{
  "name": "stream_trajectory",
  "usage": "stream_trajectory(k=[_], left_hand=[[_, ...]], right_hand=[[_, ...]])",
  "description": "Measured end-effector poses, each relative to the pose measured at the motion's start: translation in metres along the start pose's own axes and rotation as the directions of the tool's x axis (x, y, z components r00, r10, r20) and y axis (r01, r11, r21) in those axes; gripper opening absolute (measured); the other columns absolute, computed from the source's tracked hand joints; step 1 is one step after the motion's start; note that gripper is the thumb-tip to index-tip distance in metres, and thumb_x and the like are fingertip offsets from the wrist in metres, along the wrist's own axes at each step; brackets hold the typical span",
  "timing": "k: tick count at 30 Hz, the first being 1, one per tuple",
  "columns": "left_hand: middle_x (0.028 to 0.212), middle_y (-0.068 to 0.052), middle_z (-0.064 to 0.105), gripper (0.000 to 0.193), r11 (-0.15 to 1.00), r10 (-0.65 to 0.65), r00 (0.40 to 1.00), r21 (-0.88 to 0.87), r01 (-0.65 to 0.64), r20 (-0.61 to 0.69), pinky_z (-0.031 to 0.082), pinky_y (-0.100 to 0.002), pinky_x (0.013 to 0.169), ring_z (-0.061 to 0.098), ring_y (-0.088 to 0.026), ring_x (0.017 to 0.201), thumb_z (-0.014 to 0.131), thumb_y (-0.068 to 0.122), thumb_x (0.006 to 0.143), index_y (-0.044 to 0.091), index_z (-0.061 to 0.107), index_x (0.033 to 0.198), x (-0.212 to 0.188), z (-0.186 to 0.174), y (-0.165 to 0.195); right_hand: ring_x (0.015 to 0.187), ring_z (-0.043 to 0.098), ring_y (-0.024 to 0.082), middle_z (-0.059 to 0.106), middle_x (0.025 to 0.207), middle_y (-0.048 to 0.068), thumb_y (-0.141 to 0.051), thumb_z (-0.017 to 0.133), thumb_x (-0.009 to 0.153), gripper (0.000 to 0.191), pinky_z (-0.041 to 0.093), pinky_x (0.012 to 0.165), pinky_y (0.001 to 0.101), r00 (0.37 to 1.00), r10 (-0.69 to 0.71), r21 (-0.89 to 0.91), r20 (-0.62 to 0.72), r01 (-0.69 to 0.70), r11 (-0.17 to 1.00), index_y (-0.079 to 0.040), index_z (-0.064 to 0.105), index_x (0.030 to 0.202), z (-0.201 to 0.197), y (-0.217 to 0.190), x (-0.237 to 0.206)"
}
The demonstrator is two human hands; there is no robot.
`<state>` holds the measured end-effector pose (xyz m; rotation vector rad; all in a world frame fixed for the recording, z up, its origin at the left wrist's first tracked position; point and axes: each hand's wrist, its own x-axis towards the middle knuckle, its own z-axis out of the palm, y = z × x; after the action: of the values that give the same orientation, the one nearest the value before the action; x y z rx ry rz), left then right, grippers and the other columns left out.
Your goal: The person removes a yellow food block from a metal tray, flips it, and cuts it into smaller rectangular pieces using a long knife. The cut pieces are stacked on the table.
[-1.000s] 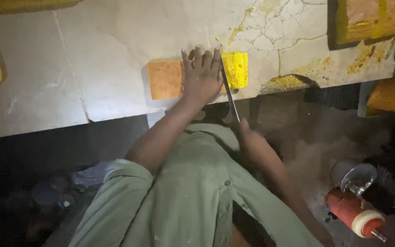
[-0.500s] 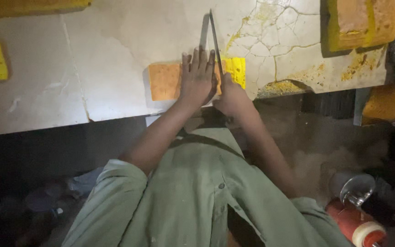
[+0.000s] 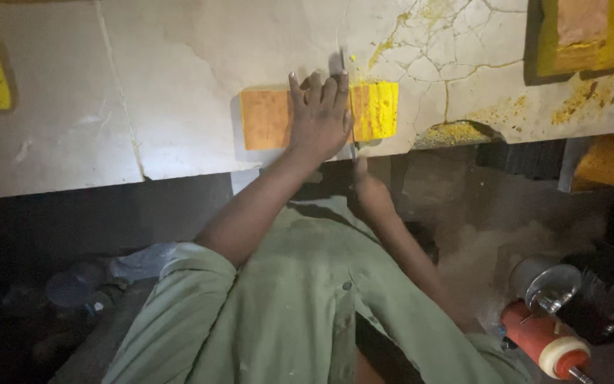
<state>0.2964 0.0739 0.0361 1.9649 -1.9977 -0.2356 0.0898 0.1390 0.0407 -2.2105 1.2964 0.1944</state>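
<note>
Head view: the left hand (image 3: pixel 319 117) presses flat, fingers spread and released, on an orange-yellow foam block (image 3: pixel 268 119) lying at the near edge of the cracked white bench (image 3: pixel 143 85). The right hand (image 3: pixel 369 193), just below that edge, is clenched around a thin blade (image 3: pixel 343 75) that cuts through the block beside the left fingers.

**Cracked stone, soft foam, thin steel**

We see a counter (image 3: pixel 143 107) of pale, matt stone or plaster, rough, cracked and dusted with yellow crumbs. On it lies a foam block (image 3: pixel 268 117), orange and spongy-looking with a matt, fine-grained face; its yellow end piece (image 3: pixel 378 110) shows ribbed cut marks. A thin metal blade (image 3: pixel 342 64) gleams dully between them. Our sleeves (image 3: pixel 286 306) are soft, matt green cloth. A red plastic power tool (image 3: pixel 541 341) beside a shiny metal disc (image 3: pixel 552 281) looks smooth and glossy.
</note>
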Motion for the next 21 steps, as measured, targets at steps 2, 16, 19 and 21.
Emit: stream_trajectory(k=[2, 16, 19, 21], left_hand=[[0.143, -0.021, 0.053, 0.067, 1.0, 0.026, 0.997, -0.001, -0.026, -0.066, 0.012, -0.076, 0.118, 0.039, -0.041, 0.144, 0.057, 0.037, 0.096, -0.001, 0.045, 0.15, 0.0, 0.002, -0.002], [0.126, -0.021, 0.054, 0.07, 1.0, -0.009, 1.0, 0.005, 0.009, 0.005, 0.013, -0.08, 0.115, 0.043, -0.045, 0.134, 0.062, 0.035, 0.091, -0.002, 0.046, 0.15, 0.001, -0.018, -0.006], [0.127, -0.021, 0.053, 0.069, 1.0, -0.014, 1.0, -0.025, 0.013, -0.016, 0.013, -0.078, 0.115, 0.043, -0.044, 0.133, 0.061, 0.034, 0.093, -0.003, 0.045, 0.149, 0.0, -0.012, -0.005], [0.131, -0.022, 0.053, 0.069, 1.0, -0.009, 1.0, -0.03, 0.008, -0.029, 0.013, -0.077, 0.116, 0.042, -0.044, 0.135, 0.06, 0.035, 0.094, -0.003, 0.045, 0.149, -0.003, -0.009, -0.006]], right_hand=[[0.084, 0.068, 0.051, 0.07, 0.091, 0.032, -0.014, 0.064, 0.091, 0.077, 0.054, 0.073, 0.0555, 0.99, 0.125, 0.054, 0.07, -0.129, 0.99, 0.011, 0.024, 0.152, -0.013, 0.001, 0.029], [0.086, 0.066, 0.053, 0.068, 0.092, 0.034, -0.011, 0.059, 0.087, 0.073, 0.053, 0.074, 0.0552, 0.935, 0.152, 0.123, 0.321, -0.2, 0.972, 0.013, 0.023, 0.146, -0.064, -0.024, -0.075], [0.087, 0.065, 0.055, 0.067, 0.092, 0.036, -0.011, 0.054, 0.091, 0.071, 0.052, 0.073, 0.0562, 0.997, -0.029, 0.147, 0.072, 0.018, 0.989, 0.015, 0.02, 0.148, -0.018, -0.013, -0.04], [0.087, 0.065, 0.055, 0.067, 0.094, 0.037, -0.012, 0.059, 0.093, 0.072, 0.052, 0.074, 0.0566, 1.0, -0.019, 0.096, 0.016, 0.017, 0.995, 0.014, 0.021, 0.148, -0.005, -0.016, -0.004]])
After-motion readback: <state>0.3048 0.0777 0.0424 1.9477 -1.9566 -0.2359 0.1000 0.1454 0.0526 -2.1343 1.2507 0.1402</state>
